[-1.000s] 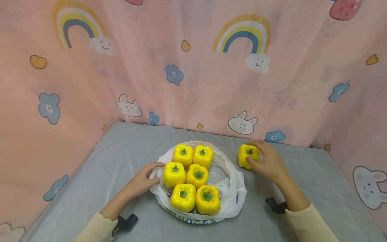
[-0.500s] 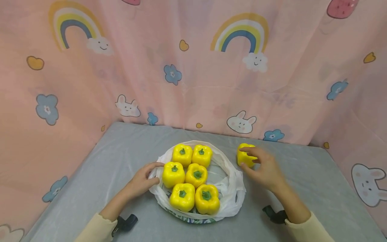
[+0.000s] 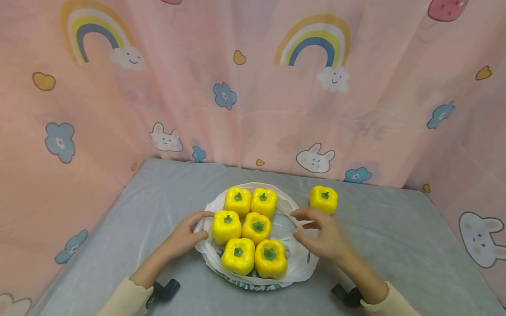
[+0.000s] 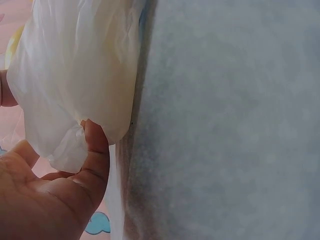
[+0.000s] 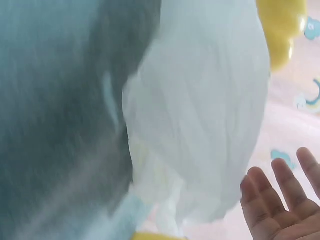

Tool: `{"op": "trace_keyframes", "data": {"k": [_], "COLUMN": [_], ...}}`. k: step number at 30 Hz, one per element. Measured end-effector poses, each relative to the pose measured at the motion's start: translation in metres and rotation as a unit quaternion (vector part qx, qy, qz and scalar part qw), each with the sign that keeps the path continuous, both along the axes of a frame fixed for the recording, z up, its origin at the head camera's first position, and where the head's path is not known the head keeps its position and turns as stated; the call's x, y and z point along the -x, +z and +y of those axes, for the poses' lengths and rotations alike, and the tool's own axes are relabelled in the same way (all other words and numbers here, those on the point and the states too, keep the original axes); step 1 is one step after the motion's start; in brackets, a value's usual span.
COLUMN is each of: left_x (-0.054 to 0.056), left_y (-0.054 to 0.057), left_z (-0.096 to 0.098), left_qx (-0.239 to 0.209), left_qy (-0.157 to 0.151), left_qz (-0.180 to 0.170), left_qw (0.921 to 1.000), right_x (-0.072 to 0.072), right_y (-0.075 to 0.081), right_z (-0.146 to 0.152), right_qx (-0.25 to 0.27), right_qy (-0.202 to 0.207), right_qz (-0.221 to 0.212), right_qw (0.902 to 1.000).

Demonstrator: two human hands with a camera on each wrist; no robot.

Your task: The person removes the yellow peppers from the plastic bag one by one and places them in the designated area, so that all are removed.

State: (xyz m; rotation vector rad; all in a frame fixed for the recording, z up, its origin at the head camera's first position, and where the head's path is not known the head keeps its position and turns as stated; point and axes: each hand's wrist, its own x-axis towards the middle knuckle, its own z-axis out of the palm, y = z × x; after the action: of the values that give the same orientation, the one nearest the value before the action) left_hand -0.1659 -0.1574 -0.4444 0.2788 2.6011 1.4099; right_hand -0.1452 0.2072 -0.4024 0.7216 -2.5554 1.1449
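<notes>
A white plastic bag (image 3: 298,270), its mouth spread wide, lies on the grey-covered table. Several yellow bell peppers (image 3: 238,256) stand in it, green stems up, mostly toward its left. One more yellow bell pepper (image 3: 323,200) stands outside the bag, behind its right side. With curled fingers, my left hand (image 3: 189,235) holds the left rim; the left wrist view shows bag film (image 4: 75,60) gathered between its fingers and palm. My right hand (image 3: 326,237) is at the bag's right rim, holding nothing. Its fingers look extended beside the film (image 5: 200,100) in the right wrist view; contact is unclear.
Grey cloth (image 3: 158,193) covers the table. A pink patterned curtain (image 3: 257,123) hangs behind it and along both sides. Dark camera mounts sit on both wrists, below the cream sleeves (image 3: 126,298).
My right hand has let go of the lone bell pepper and moved left to the bag's right rim. That pepper stays where it stood. The left hand keeps its place.
</notes>
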Motion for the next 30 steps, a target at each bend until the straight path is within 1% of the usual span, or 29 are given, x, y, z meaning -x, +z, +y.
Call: {"op": "trace_keyframes", "data": {"k": [2, 4, 6, 10, 13, 19, 24, 27, 30], "left_x": [0.0, 0.0, 0.0, 0.001, 0.001, 0.0, 0.0, 0.0, 0.0], "left_y": [0.0, 0.0, -0.001, -0.002, -0.001, -0.001, -0.001, -0.002, -0.001], "left_z": [0.0, 0.0, 0.0, -0.001, -0.002, -0.002, -0.001, -0.001, -0.001], "left_qx": [0.0, -0.002, -0.004, -0.012, -0.014, -0.012, -0.006, -0.005, -0.011], "left_qy": [0.001, 0.001, -0.001, -0.009, -0.013, -0.012, -0.006, -0.006, -0.004], "left_qz": [-0.002, -0.004, -0.002, 0.006, 0.009, 0.01, 0.006, 0.005, 0.0], "left_qw": [1.0, 1.0, 1.0, 0.9999, 0.9998, 0.9998, 0.9999, 1.0, 0.9999], "right_x": [-0.003, -0.005, -0.007, -0.01, -0.012, -0.019, -0.021, -0.023, -0.025], "right_y": [-0.002, -0.004, -0.006, -0.007, -0.008, -0.009, -0.011, -0.013, -0.015], "right_z": [-0.004, -0.006, -0.008, -0.011, -0.014, -0.021, -0.027, -0.03, -0.033], "right_qx": [0.009, 0.012, 0.016, 0.017, 0.011, 0.004, 0.012, 0.014, 0.008], "right_qy": [0.01, 0.015, 0.021, 0.037, 0.05, 0.067, 0.096, 0.109, 0.109], "right_qz": [-0.013, -0.016, -0.01, 0.015, 0.018, -0.027, -0.055, -0.091, -0.126], "right_qw": [0.9998, 0.9997, 0.9996, 0.9991, 0.9985, 0.9973, 0.9937, 0.9898, 0.986]}}
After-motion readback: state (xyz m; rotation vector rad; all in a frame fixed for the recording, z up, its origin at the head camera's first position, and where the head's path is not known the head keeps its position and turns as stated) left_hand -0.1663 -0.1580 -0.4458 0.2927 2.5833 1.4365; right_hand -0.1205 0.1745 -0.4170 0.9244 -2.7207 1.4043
